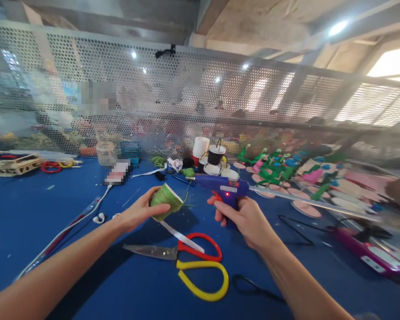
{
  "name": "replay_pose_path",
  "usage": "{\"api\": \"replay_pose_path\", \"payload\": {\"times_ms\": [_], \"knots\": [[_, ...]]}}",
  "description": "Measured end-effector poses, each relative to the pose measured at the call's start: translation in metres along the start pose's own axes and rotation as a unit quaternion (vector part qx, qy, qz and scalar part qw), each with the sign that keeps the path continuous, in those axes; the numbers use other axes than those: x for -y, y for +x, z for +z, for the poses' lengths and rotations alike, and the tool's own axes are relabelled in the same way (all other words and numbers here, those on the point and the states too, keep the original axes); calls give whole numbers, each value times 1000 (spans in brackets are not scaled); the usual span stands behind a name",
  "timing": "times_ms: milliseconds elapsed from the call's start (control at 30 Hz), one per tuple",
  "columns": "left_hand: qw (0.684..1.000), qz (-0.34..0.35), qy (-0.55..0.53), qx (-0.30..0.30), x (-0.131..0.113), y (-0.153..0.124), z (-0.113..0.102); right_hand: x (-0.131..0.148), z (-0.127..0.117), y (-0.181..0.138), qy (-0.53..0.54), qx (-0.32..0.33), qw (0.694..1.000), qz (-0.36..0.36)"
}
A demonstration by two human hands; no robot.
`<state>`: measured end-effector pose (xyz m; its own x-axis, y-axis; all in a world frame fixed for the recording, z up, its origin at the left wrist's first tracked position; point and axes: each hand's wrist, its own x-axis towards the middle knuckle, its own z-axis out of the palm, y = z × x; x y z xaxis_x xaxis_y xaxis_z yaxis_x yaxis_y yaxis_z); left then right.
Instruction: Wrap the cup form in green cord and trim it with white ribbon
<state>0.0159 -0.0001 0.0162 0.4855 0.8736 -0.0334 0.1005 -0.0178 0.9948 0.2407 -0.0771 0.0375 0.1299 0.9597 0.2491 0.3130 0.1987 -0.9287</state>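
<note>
My left hand (138,212) is closed round a green spool of thread (166,201), held above the blue table (36,209). My right hand (245,221) grips the handle of a blue glue gun (220,184), whose nozzle points left towards the spool; a small red light glows on its body and a clear glue stick sticks out behind it. Below both hands, scissors with one red and one yellow handle (195,258) lie flat on the table.
A perforated metal screen (200,98) walls off the far side. Cups and spools (210,158) stand at the back centre. Green, pink and blue craft flowers (286,171) cover the right. A white cable (70,226) runs at left; a purple tool (366,249) lies at right.
</note>
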Motion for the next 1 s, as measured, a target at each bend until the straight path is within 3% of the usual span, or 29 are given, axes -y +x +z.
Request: {"api": "replay_pose_path", "payload": {"times_ms": [133, 467, 733, 1000], "knots": [[999, -10, 20, -34, 0, 3, -2, -5, 5, -8, -25, -6, 999, 37], [993, 35, 108, -39, -3, 3, -3, -5, 9, -16, -118, 7, 993, -14], [996, 38, 71, -36, -3, 3, -4, -4, 7, -16, -131, 15, 991, -24], [997, 30, 53, -45, -4, 3, -4, -8, 5, -16, -145, 10, 989, 12]]}}
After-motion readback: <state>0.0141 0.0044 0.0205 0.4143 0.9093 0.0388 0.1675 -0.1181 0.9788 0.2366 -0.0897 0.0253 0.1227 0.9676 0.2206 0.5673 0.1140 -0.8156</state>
